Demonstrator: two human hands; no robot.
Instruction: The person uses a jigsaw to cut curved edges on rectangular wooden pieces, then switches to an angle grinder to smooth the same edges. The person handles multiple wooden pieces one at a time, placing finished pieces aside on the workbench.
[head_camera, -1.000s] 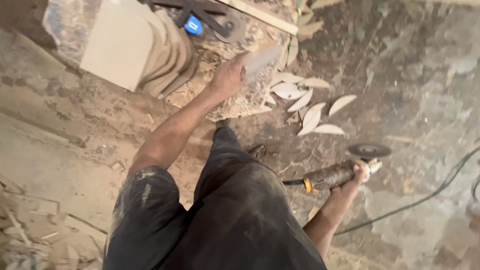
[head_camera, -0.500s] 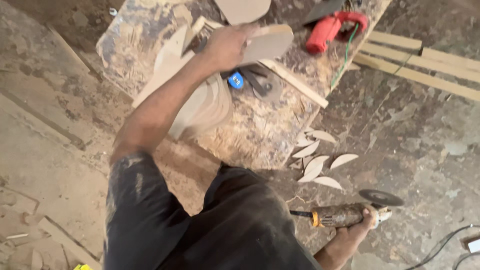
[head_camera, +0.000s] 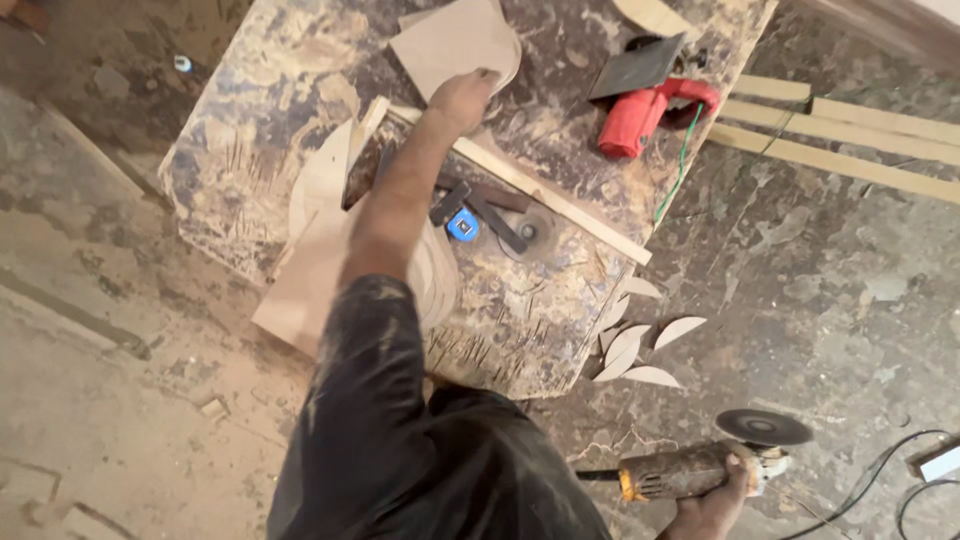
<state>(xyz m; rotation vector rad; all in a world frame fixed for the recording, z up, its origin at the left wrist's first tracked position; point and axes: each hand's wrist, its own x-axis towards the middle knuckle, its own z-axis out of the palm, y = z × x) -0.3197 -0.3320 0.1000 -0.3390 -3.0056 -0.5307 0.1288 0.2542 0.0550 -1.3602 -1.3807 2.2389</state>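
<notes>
Nearest the camera, one angle grinder (head_camera: 700, 465) is gripped around its dusty body by the right hand (head_camera: 722, 497), low over the stained floor (head_camera: 840, 290); its single dark disc (head_camera: 763, 427) lies flat at the far end of the tool. One black cable (head_camera: 880, 470) trails on the floor beside it. A little farther off, about five pale, leaf-shaped wood offcuts (head_camera: 630, 345) are scattered on the floor just beside the corner of the worn work board (head_camera: 250, 130). On the board itself, one long wooden strip (head_camera: 540, 190) is laid diagonally, with one small blue tape measure (head_camera: 462, 226) and dark metal pieces beside it; curved plywood pieces (head_camera: 320, 260) are stacked under the outstretched arm. Farther on, the left hand (head_camera: 465, 100) is pressed down, fingers curled, on the edge of one light plywood panel (head_camera: 450, 45) with a rounded end; whether the panel is pinched or only touched cannot be told. At the far right of the board, one red power tool (head_camera: 645, 115) rests with a green cord (head_camera: 680, 165). Three long timber battens (head_camera: 850, 130) lie on the floor beyond.
</notes>
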